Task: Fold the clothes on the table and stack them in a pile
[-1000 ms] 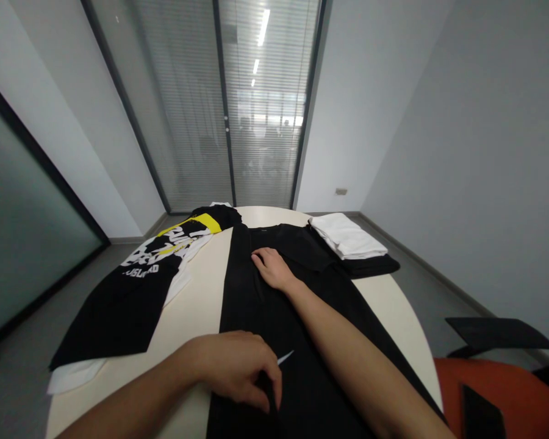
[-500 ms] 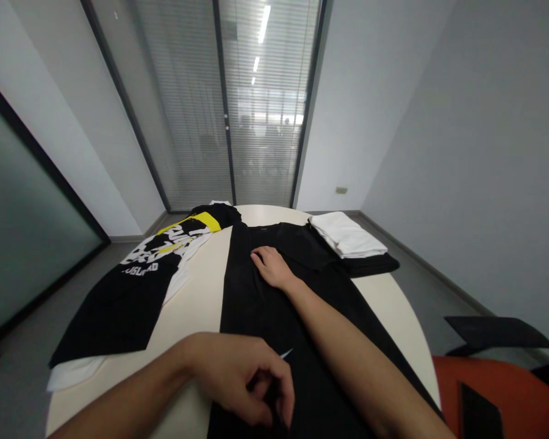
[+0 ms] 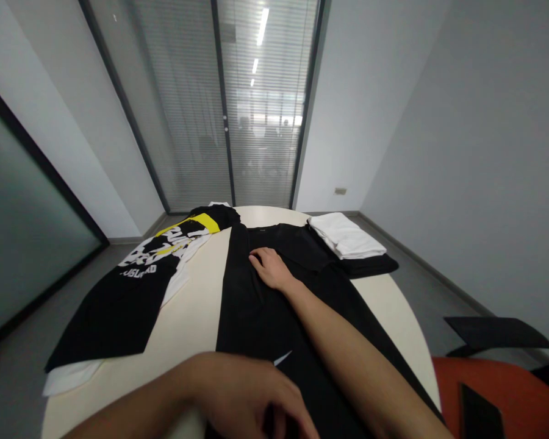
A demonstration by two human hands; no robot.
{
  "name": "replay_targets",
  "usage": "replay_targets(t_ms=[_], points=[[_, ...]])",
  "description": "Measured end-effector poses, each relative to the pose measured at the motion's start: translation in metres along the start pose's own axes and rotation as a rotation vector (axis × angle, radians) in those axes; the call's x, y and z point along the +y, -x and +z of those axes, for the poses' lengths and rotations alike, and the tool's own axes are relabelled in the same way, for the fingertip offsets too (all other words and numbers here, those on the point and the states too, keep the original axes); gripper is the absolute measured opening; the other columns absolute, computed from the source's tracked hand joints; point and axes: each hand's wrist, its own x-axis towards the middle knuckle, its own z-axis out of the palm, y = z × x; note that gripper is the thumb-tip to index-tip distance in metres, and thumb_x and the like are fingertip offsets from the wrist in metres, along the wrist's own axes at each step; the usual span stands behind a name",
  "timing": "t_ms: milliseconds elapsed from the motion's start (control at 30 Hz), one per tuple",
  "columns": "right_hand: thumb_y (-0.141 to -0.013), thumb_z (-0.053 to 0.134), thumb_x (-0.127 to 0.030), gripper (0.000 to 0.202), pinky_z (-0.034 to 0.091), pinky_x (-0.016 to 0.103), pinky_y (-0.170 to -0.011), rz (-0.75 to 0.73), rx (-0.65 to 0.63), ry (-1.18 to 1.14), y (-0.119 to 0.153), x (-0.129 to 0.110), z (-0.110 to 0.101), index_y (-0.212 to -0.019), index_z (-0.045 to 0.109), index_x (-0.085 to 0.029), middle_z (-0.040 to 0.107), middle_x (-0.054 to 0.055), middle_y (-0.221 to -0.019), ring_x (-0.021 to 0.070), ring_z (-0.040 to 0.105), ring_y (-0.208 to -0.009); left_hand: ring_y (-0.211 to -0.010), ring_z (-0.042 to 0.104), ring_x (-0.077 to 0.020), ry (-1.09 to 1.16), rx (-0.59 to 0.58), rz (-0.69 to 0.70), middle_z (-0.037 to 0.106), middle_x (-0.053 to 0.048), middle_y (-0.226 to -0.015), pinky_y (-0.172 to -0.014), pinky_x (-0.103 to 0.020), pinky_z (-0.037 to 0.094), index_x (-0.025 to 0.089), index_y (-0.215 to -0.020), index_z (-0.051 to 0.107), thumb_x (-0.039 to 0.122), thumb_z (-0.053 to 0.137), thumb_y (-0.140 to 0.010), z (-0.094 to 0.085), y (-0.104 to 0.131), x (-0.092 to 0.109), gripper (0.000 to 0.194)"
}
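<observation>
A long black garment [image 3: 274, 329] with a small white swoosh [image 3: 282, 358] lies spread over the middle of the round table. My right hand [image 3: 271, 268] rests palm down on its far part, fingers stretched out. At the bottom edge, my left hand [image 3: 251, 393] is over the garment's near part, slightly blurred. Its fingers are curled round the black cloth, and their tips are partly cut off by the frame.
On the left of the cream table [image 3: 201, 305] lies a black shirt [image 3: 114, 311] with white and yellow print, white cloth under it. Folded white cloth [image 3: 348, 235] rests on folded black cloth [image 3: 375, 266] at the right. An orange chair [image 3: 521, 390] stands close at the right.
My left hand has moved down toward the near edge, uncovering more of the swoosh. My right hand has stayed in place on the garment.
</observation>
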Motion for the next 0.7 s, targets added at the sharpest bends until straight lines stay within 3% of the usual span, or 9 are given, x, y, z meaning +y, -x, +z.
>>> replay_targets(t_ms=[67,133,200,333,433,500,600,700], points=[[-0.101,0.046,-0.048,0.040,0.040,0.037,-0.103,0.029,0.015,-0.025,0.001,-0.002,-0.001,-0.116,0.066,-0.017,0.066,0.011,-0.119,0.0226,0.056,-0.114,-0.080,0.064,-0.0140,-0.166,0.276,-0.163,0.067,-0.001,-0.102,-0.070,-0.023,0.048,0.024,-0.116,0.068,0.025,0.071,-0.083,-0.009,0.008,0.003,0.033],[-0.097,0.052,-0.055,0.045,0.042,0.037,-0.099,0.049,0.027,-0.045,0.001,-0.004,-0.003,-0.115,0.067,-0.017,0.067,0.011,-0.114,0.0229,0.058,-0.110,-0.077,0.062,-0.0129,-0.320,0.413,-0.273,0.067,0.002,-0.092,-0.070,-0.022,0.045,0.025,-0.108,0.069,0.031,0.078,-0.079,-0.016,0.014,0.000,0.031],[-0.091,0.060,-0.056,0.046,0.044,0.035,-0.094,0.038,0.025,-0.067,0.000,-0.004,-0.004,-0.115,0.067,-0.018,0.068,0.009,-0.103,0.0225,0.059,-0.104,-0.077,0.062,-0.0123,-0.384,0.380,-0.289,0.066,0.003,-0.088,-0.068,-0.020,0.043,0.025,-0.104,0.069,0.035,0.081,-0.076,-0.019,0.016,-0.007,0.032],[-0.089,0.068,-0.035,0.032,0.046,0.030,-0.083,0.040,-0.023,-0.190,-0.004,0.002,-0.005,-0.116,0.065,-0.020,0.069,-0.001,-0.081,0.0175,0.063,-0.085,-0.078,0.062,-0.0122,-0.410,0.310,-0.179,0.066,0.002,-0.090,-0.068,-0.020,0.043,0.024,-0.103,0.070,0.039,0.082,-0.076,-0.018,0.013,-0.017,0.033],[-0.091,0.064,-0.028,0.028,0.047,0.029,-0.078,0.079,-0.010,-0.233,-0.006,0.006,-0.004,-0.117,0.065,-0.018,0.069,-0.002,-0.080,0.0152,0.062,-0.074,-0.075,0.062,-0.0113,-0.343,0.299,-0.137,0.067,0.002,-0.088,-0.068,-0.020,0.044,0.023,-0.105,0.070,0.037,0.082,-0.077,-0.018,0.011,-0.020,0.034],[-0.090,0.064,-0.027,0.028,0.046,0.031,-0.084,0.046,0.006,-0.130,-0.004,0.005,-0.004,-0.117,0.067,-0.020,0.070,0.001,-0.088,0.0175,0.062,-0.084,-0.073,0.062,-0.0104,-0.324,0.351,-0.145,0.067,0.002,-0.087,-0.067,-0.019,0.045,0.022,-0.103,0.069,0.032,0.077,-0.082,-0.022,0.013,-0.023,0.025],[-0.093,0.061,-0.030,0.027,0.044,0.037,-0.094,-0.033,-0.022,0.072,0.000,0.000,-0.003,-0.119,0.070,-0.025,0.067,0.007,-0.111,0.0226,0.057,-0.105,-0.081,0.062,-0.0146,-0.525,0.619,-0.273,0.066,0.000,-0.089,-0.074,-0.025,0.047,0.021,-0.095,0.066,0.025,0.066,-0.088,-0.033,0.021,-0.034,0.008],[-0.099,0.053,-0.039,0.034,0.042,0.041,-0.100,-0.047,-0.057,0.167,0.004,-0.003,-0.003,-0.127,0.067,-0.027,0.062,0.010,-0.126,0.0250,0.054,-0.115,-0.098,0.062,-0.0223,-0.731,0.978,-0.479,0.067,-0.007,-0.102,-0.088,-0.036,0.049,0.019,-0.100,0.063,0.027,0.055,-0.093,-0.047,0.033,-0.059,0.014]])
